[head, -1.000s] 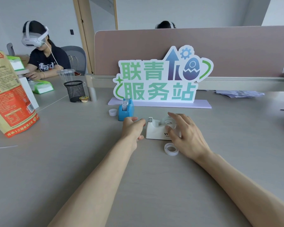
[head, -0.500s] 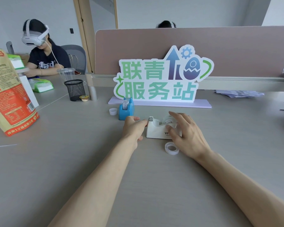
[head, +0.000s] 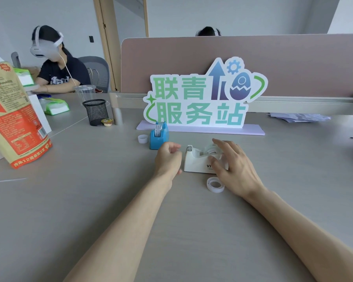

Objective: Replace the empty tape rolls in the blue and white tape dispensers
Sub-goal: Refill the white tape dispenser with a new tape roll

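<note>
on the grey desk (head: pixel 90 200), just in front of the green-lettered standing sign (head: pixel 200 102), sit the two tape dispensers. the white tape dispenser (head: pixel 196 162) stands in the middle, its cutter end pointing left. the right hand (head: pixel 234 167) rests over its right half, fingers spread fairly wide around a clear tape roll (head: pixel 211 150) seated in the cradle; whether they actually pinch the roll cannot be told. the left hand (head: pixel 168 157) hovers just left of the white dispenser, fingers curled loosely inward and holding nothing, a small gap between it and the cutter end. the blue tape dispenser (head: pixel 159 136) stands behind the left hand, upright, with a roll in it. a small white ring (head: pixel 142 138) lies just to its left. another clear tape roll (head: pixel 215 185) lies flat on the desk just in front of the white dispenser, beside the right wrist. a black mesh cup (head: pixel 95 111) and an orange snack bag (head: pixel 12 119) stand off to the left.
</note>
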{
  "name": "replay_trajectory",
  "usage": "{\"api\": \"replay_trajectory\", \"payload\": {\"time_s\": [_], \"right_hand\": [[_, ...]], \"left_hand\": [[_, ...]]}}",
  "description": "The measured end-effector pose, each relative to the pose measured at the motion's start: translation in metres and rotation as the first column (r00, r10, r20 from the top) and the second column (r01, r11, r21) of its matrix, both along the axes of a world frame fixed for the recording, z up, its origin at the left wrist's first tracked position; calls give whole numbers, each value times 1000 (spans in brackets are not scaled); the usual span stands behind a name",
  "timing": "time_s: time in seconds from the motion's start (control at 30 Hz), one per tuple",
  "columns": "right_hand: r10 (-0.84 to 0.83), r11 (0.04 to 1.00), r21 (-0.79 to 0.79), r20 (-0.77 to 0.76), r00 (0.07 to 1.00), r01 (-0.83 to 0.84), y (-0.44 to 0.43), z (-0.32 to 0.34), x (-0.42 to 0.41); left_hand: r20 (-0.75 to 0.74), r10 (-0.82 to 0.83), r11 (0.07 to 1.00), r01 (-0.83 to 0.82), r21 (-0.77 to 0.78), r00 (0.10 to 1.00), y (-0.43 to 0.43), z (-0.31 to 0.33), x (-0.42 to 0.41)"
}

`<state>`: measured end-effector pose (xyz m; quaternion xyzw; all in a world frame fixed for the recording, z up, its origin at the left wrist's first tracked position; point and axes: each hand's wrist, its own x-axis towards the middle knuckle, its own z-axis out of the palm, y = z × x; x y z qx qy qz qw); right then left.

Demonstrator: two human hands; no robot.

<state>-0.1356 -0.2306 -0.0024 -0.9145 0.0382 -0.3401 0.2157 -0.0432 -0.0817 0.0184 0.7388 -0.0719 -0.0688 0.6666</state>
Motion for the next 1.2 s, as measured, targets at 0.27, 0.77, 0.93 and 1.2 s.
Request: {"api": "replay_trajectory", "payload": {"time_s": [0.27,0.77,0.93,1.2], "right_hand": [[7,999,42,-70,998,-4,2,1,-3],[-82,951,276,-197,977,136,2,4,1],[-39,948,303,-200,979,99,1,8,-4],[146,914,402,-182,972,-62,-10,5,-2]], "left_hand": [[162,55,997,-63,49,985,4,-3,-9],[195,3,996,-20,85,981,1,-8,-9],[334,-161,965,77,252,929,-3,-14,-9],[215,-435,880,362,307,875,5,-18,2]]}}
